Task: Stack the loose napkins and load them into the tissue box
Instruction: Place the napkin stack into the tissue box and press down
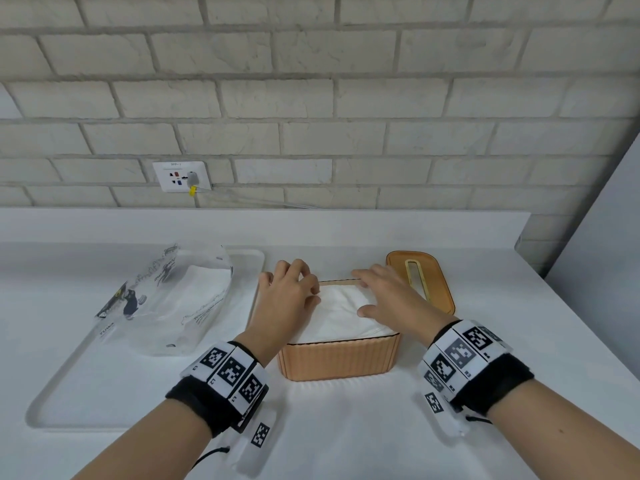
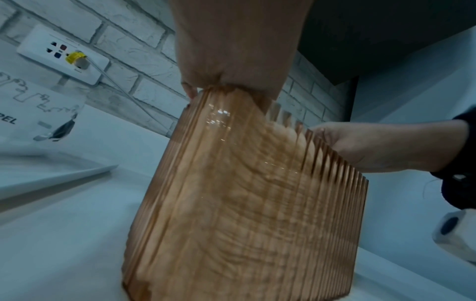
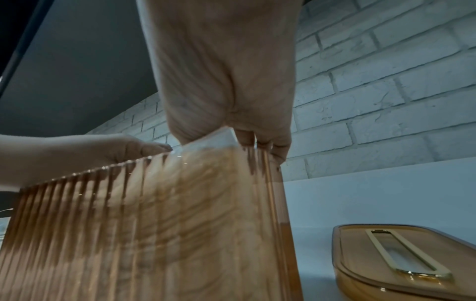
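Both hands' fingers flat, uncurled on napkins [image 1: 341, 315] in tissue box [image 1: 337, 360], fingertips partly hidden.

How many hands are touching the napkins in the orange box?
2. The left hand rests on the left side of the napkins in the tissue box; the right hand presses on their right side. No other hands are in view.

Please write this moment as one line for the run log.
step: pressing white napkin stack into ribbed amber plastic tissue box | left hand: on stack | right hand: flat on stack | amber slotted lid: off, behind box
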